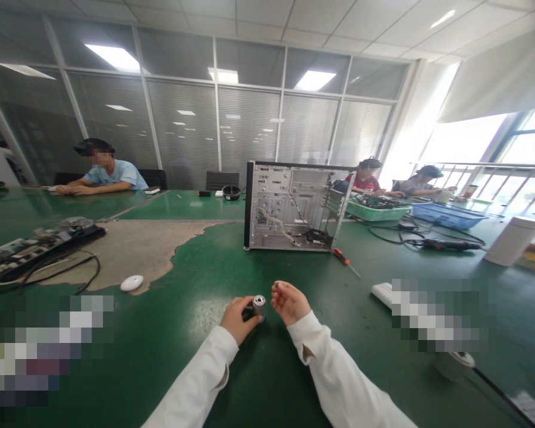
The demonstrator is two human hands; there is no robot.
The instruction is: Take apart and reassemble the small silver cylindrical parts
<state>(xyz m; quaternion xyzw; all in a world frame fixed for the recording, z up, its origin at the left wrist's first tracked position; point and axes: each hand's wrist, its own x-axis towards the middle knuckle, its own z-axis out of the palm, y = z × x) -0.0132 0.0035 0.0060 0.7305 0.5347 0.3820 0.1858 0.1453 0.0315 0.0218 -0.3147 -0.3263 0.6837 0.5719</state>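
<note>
A small grey metal cylinder stands on the green table, with dark openings in its top. My left hand is wrapped round it from the left, thumb in front and fingers behind. Just to the right of the cylinder, my right hand is raised with its fingers curled and thumb and index finger pinched together. Whatever sits between those fingertips is too small to make out. Beyond both hands an open computer case stands upright, loose cables inside it. An orange-handled screwdriver lies at its lower right corner.
Power strips with black cable lie at the left, near a white oval object. At the right are a green basket, a blue basket, cables and a white container. Several people sit across the table.
</note>
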